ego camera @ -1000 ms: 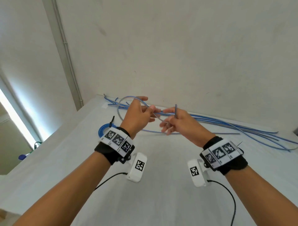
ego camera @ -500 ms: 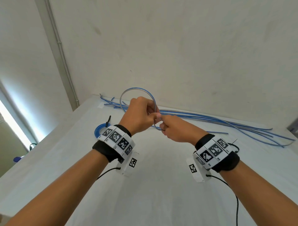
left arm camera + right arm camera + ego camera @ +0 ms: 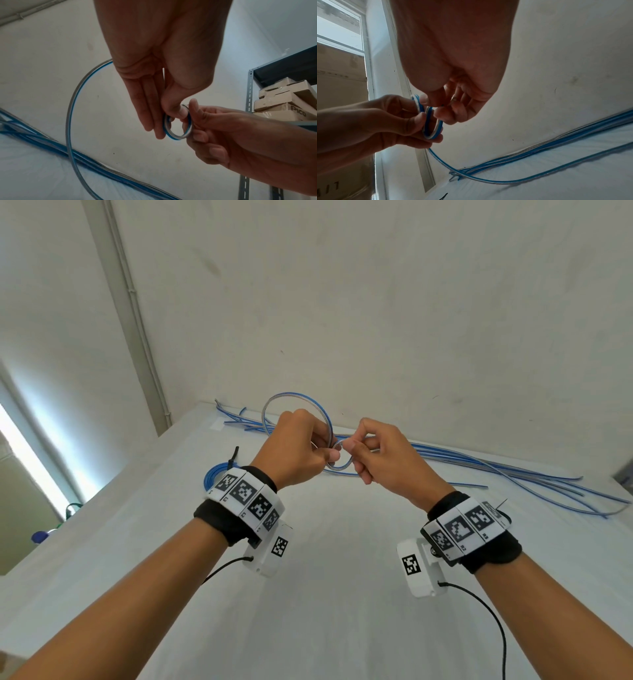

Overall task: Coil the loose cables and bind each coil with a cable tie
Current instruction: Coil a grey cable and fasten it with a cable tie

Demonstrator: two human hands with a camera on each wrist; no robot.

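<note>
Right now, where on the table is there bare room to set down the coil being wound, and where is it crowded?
Bare white table shows between and in front of the two forearms, and on the near left. The back edge along the wall is crowded with loose cables; a bound blue coil lies behind the left hand. Both hands, right hand too, hold the small loop above the table.

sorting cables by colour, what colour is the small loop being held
Blue with a silver-grey stripe, clearest in the left wrist view: small loop.

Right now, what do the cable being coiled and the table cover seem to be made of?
Cable: flat, smooth plastic-looking jacket, one blue stripe beside a clear, silvery one, slightly glossy; it holds a tight loop between the left hand and right hand, so it looks flexible. Table cover: white, matte, faintly creased, probably thin cloth or plastic sheet; I cannot tell which.
</note>
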